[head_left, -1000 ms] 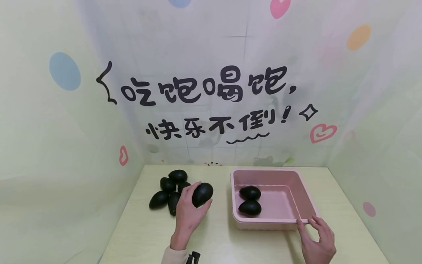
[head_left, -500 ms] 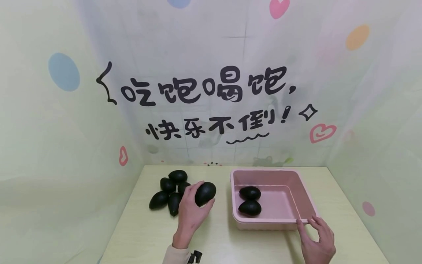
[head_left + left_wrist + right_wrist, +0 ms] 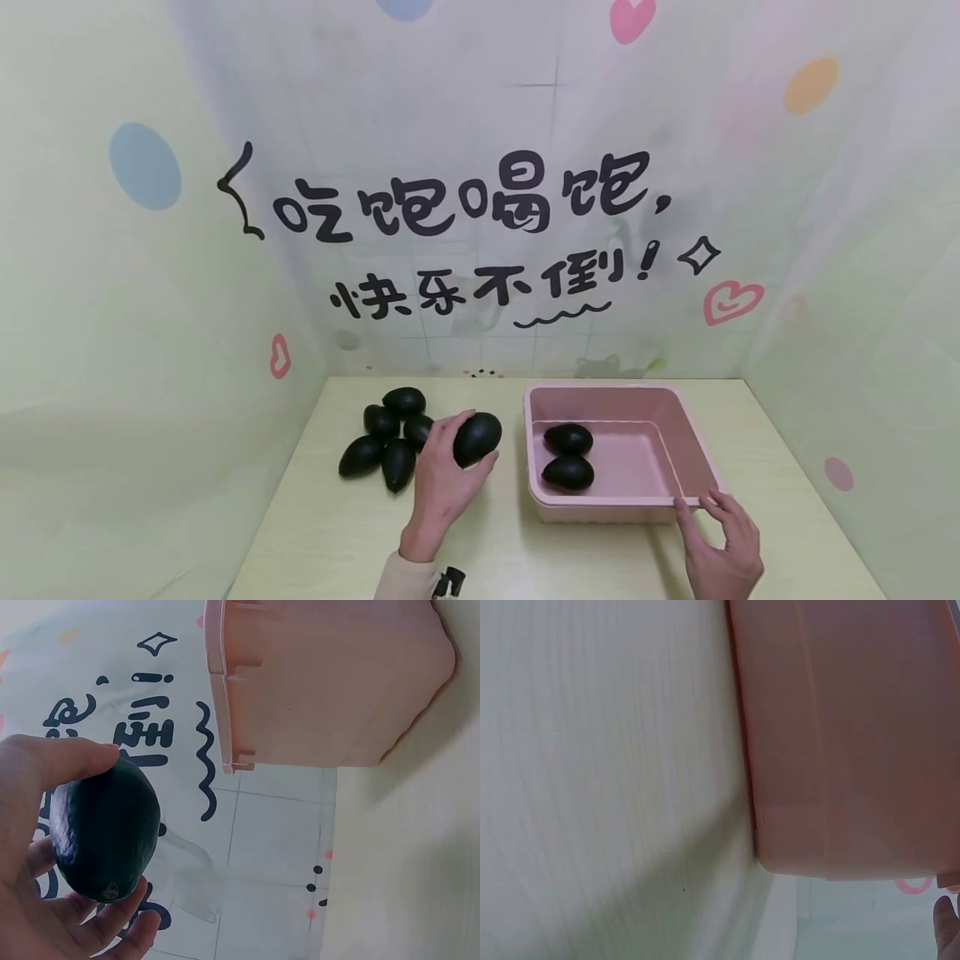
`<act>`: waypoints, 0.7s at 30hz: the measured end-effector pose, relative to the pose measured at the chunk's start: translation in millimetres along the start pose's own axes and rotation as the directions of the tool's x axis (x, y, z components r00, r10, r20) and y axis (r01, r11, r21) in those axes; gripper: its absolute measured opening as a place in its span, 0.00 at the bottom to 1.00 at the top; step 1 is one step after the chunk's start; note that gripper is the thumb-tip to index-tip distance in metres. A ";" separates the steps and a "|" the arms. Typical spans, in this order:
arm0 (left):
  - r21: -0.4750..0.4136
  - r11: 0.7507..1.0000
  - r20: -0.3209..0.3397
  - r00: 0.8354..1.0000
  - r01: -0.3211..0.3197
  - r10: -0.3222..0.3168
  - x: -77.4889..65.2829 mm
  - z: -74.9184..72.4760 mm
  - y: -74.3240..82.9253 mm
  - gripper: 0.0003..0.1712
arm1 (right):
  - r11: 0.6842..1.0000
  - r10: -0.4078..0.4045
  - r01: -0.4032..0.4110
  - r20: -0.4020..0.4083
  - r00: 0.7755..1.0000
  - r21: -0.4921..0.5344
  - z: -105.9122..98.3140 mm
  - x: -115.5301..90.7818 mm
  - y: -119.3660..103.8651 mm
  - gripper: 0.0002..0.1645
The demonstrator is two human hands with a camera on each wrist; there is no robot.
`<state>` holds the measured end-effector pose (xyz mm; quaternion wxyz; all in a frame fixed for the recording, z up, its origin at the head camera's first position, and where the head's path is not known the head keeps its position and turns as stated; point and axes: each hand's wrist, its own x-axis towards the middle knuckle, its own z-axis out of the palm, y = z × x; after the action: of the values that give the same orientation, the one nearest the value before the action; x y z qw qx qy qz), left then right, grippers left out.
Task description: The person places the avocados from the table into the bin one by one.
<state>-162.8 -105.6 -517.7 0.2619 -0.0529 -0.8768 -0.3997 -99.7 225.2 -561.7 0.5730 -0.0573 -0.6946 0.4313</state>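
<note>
In the head view my left hand [image 3: 446,483] grips a dark green avocado [image 3: 477,439] above the table, between the pile and the pink plastic bin [image 3: 600,502]. The left wrist view shows this avocado [image 3: 105,829] with the thumb on one side and the fingers round the other. My right hand [image 3: 722,542] holds the bin's near right corner, thumb and fingers at the rim. Two avocados [image 3: 568,472] lie inside the bin, along its left side. Several more avocados [image 3: 399,463] are grouped on the table to the left; my left hand partly covers one of them.
A pale wood-grain table [image 3: 495,550] bears everything. Behind it hangs a printed backdrop [image 3: 480,108] with black lettering, and more of the sheet encloses both sides. The bin's raised walls [image 3: 322,682] stand to the right of my left hand.
My left hand has moved a little to the right with the avocado, away from the pile, uncovering more of one avocado there. The right hand and the bin have stayed in place.
</note>
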 end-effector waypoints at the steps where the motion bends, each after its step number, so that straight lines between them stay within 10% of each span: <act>1: 0.002 1.000 0.002 1.000 -0.002 0.002 0.1 0.5 0.4 0.37 | 1.000 -0.002 0.002 -0.002 1.000 0.003 0.0 0.4 -1.3 0.15; 21: 0.045 0.996 0.046 0.996 -0.076 0.074 7.6 9.4 6.7 0.37 | 1.000 -0.028 0.028 0.022 0.999 0.012 0.3 1.2 3.1 0.15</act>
<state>-171.2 -95.1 -514.5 0.2583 -0.0885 -0.8889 -0.3678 -101.6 227.7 -562.8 0.5714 -0.0392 -0.6991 0.4280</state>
